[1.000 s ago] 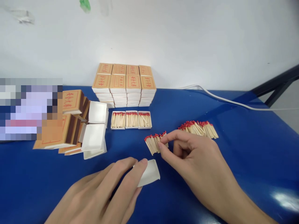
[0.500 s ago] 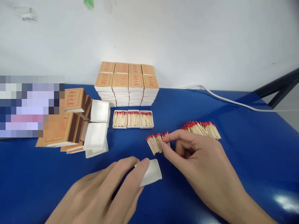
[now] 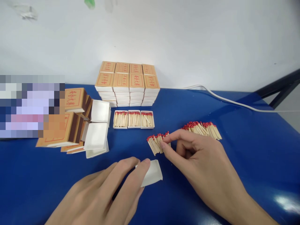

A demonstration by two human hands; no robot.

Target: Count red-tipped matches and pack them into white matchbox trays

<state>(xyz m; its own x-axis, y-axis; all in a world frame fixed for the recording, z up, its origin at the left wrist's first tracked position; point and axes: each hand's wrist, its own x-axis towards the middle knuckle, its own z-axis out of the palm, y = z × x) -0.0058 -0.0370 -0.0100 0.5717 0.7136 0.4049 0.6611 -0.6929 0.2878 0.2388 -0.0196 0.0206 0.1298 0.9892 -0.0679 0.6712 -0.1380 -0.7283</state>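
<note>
My left hand (image 3: pixel 112 190) grips a white matchbox tray (image 3: pixel 152 173), tilted, its inside looking bare where it shows past my fingers. Beside it, my right hand (image 3: pixel 199 162) pinches thumb and forefinger together on matches in a small pile (image 3: pixel 153 145) of red-tipped sticks; how many it grips is hidden. A larger heap of matches (image 3: pixel 203 129) lies just behind my right knuckles. Three filled matchbox trays (image 3: pixel 134 119) stand side by side beyond the small pile, match heads toward the wall.
Closed matchboxes (image 3: pixel 127 81) are stacked against the wall. At the left are matchbox sleeves (image 3: pixel 70 128) and white trays (image 3: pixel 95 136). A white cable (image 3: pixel 225 99) runs along the back of the blue table (image 3: pixel 246 143). A pixelated patch covers the far left.
</note>
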